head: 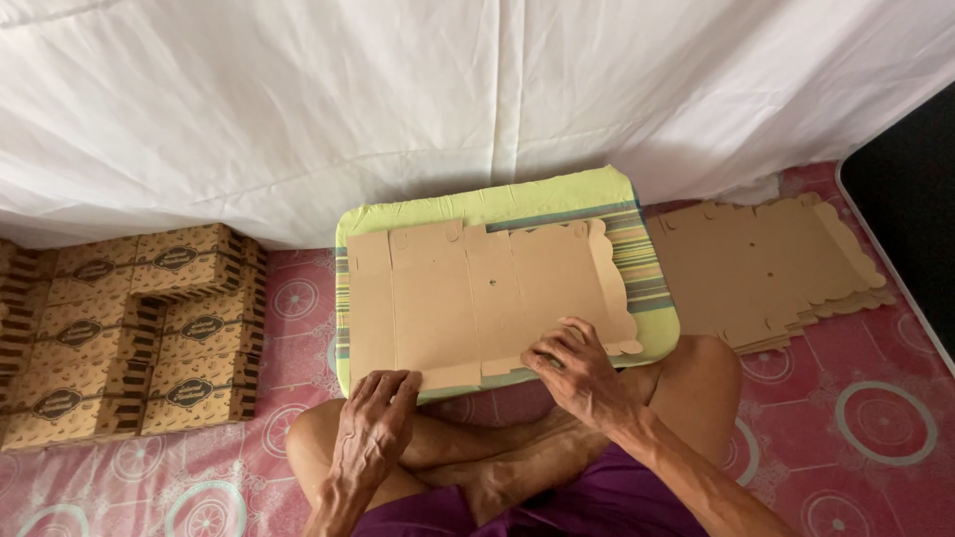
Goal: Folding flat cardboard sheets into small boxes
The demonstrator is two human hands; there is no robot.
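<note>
Sitting cross-legged on a pink patterned mat (pixel 875 418), the person works a flat carton blank (pixel 477 298) laid across a green striped board (pixel 637 259). The board rests in front of the knees and gives the blank a firm, level backing, which a soft mat would not.

The left hand (pixel 373 423) lies palm down at the blank's near left corner, fingers spread narrow and flat; it holds nothing and appears to pin the sheet. The right hand (pixel 577 373) presses on the near edge toward the right, fingers curled over a small flap there; whether a flap is pinched or only pushed cannot be told.

Edges: the blank's near edge overhangs the board slightly toward the legs, so both hands reach it without leaning. Its scalloped right edge stops short of the board's right rim, leaving a bare striped band. The far edge leaves a green strip free.

Open room: a stack of blanks (pixel 766 268) lies just right of the board, within reach of the right hand. Folded boxes (pixel 129 328) stand stacked at the left, apart from the board, with bare mat between. A white sheet (pixel 398 99) hangs close behind, limiting room beyond the board.
</note>
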